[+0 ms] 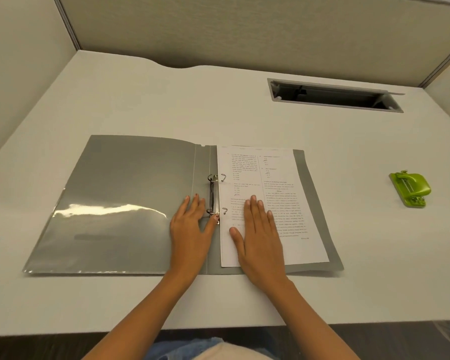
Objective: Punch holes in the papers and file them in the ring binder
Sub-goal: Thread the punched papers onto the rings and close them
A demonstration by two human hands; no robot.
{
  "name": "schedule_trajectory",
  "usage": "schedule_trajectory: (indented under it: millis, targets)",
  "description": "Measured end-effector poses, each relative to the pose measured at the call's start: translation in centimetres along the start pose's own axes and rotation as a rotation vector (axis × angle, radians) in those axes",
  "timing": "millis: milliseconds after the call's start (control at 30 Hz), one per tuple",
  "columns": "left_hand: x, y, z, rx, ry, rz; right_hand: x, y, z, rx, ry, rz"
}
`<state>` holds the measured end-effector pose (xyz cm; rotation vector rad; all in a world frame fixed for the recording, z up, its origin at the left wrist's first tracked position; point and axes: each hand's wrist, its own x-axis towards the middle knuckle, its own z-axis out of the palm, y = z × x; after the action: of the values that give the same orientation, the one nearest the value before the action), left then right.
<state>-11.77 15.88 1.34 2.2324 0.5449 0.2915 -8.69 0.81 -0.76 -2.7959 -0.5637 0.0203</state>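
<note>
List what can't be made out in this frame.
Head view only:
- Print on the paper: too small and blurred to read.
- Sheet count: seen from above, edges merge.
- Punched holes: not discernible along its left edge.
- Lower page: covered by the right hand.
- Lower end of the ring mechanism: under the left hand.
- Inside of the desk slot: dark.

The white, smooth counter [140, 100] carries an open grey plastic ring binder [120, 198] near its front edge and, well apart at right, a small green hole punch [411, 188].

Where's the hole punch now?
Head view: the hole punch sits alone on the desk, right side, well right of the open binder and nearer than the cable slot.
</note>
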Motion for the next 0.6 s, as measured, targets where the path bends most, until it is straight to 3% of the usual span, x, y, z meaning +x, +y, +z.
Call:
schedule_trajectory:
  millis: [367,500,600]
  targets:
    - [-0.3,0.1,-0.2,0.052,0.051,0.033,-0.8,3.1,-1.5,-0.015,0.012,0.249]
    - [-0.3,0.1,0.1,0.124,0.071,0.082,0.4,2.0,-3.3,0.362,0.101,0.425]
    - [-0.3,0.1,0.5,0.338,0.035,0.107,1.7,0.2,-4.7,0.591,0.252,0.409]
